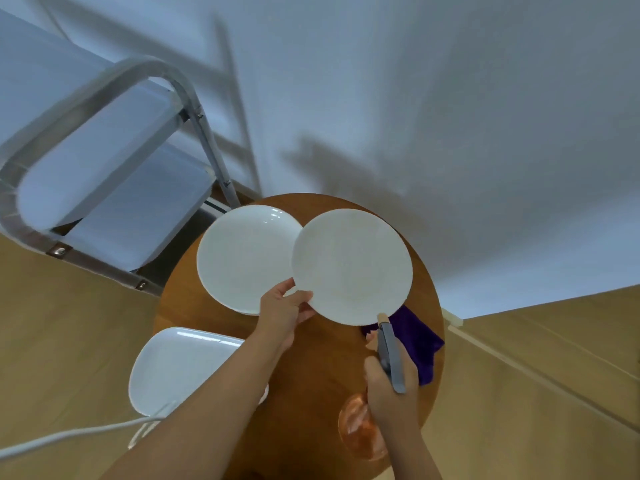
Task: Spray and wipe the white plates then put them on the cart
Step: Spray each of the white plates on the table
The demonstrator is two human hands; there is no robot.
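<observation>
Left hand [285, 310] is out over the round wooden table [311, 375], forearm reaching in from the lower left, and it grips the near-left rim of a white plate [351, 266], thumb on top of the rim and the other fingers curled underneath. That plate is tipped up off the tabletop, its face turned toward the camera, and its left edge overlaps a second white plate [242, 258] that lies flat on the table just beside it. Right hand [389, 386] comes in from the bottom edge, wrist bent forward, fingers wrapped round the neck of a spray bottle [389, 355]; the grey spray head points up at the lower rim of the held plate, nozzle tip right at the rim, though I cannot tell if it touches. The bottle's orange body [360, 431] shows below the hand, blurred. A purple cloth [417, 344] lies on the table's right side, partly hidden behind the held plate and the sprayer. To the left, the cart [104, 168], with its metal frame and white shelves, stands near the table against the pale wall. A white chair seat [176, 368] sits tucked at the table's near-left edge, and a white cable [69, 434] trails over the wood floor below it.
</observation>
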